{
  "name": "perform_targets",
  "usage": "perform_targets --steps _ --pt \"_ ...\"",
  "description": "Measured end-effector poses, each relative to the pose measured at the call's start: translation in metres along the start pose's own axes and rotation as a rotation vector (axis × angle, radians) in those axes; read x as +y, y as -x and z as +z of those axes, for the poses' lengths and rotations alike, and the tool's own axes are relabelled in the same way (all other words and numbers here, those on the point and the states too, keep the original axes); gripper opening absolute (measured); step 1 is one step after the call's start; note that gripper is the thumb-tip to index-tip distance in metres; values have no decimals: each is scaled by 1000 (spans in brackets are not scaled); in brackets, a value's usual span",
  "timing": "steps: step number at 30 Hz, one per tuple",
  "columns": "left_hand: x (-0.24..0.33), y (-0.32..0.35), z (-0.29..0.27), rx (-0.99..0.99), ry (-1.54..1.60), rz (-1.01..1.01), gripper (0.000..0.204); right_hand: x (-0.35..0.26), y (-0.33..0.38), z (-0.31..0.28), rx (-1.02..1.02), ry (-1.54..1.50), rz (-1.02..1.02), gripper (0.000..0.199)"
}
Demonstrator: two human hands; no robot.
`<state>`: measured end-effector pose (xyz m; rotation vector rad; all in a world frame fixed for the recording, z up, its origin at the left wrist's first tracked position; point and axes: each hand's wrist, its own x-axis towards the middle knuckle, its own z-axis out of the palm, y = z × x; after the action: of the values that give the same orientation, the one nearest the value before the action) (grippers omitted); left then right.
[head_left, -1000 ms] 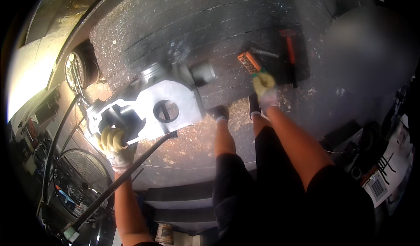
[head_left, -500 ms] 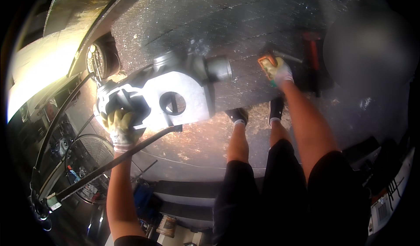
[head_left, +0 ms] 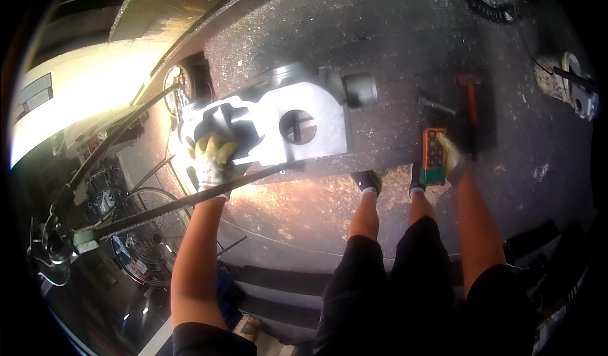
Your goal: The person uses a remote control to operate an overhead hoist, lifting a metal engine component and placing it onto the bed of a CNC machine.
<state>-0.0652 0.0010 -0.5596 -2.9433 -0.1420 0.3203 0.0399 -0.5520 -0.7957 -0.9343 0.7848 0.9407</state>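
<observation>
A large silver metal casting (head_left: 269, 118) with a round hole and a pipe-like stub lies at centre left. My left hand (head_left: 213, 153), in a yellow-palmed work glove, hooks its fingers over the near edge of the casting's open hollow. On the right, my gloved right hand (head_left: 451, 161) is closed round an orange and green push-button remote control (head_left: 434, 153), its buttons facing up. The remote is apart from the casting. Part of the right hand is smeared by motion.
A dark bar (head_left: 183, 203) slants past my left wrist, with a wire fan (head_left: 149, 232) below it. A red tool (head_left: 470, 99) and a metal rod (head_left: 437, 106) lie beyond the remote. A pale bucket (head_left: 552, 80) and a coiled black hose (head_left: 491, 11) are at far right.
My right hand has drawn the remote nearer to me and turned it so its buttons show. My left hand stays on the casting. The whole view has shifted, bringing the bucket into sight.
</observation>
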Motion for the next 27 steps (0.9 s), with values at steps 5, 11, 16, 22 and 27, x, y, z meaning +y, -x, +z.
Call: perform_targets --steps 5,11,16,22,27 --pt "-1 1 -6 65 35 -17 46 9 35 -17 -12 38 -35 28" --pt "29 -25 -39 67 -4 -61 30 -17 130 -33 -1 82 -254 39" --pt "21 -23 -38 323 -19 -7 45 -1 168 -49 57 120 -367 48" --pt "30 -30 -92 233 -12 30 41 7 242 -53 154 63 -512 56" --pt "64 -52 -124 42 4 51 39 27 297 -103 273 65 -533 73"
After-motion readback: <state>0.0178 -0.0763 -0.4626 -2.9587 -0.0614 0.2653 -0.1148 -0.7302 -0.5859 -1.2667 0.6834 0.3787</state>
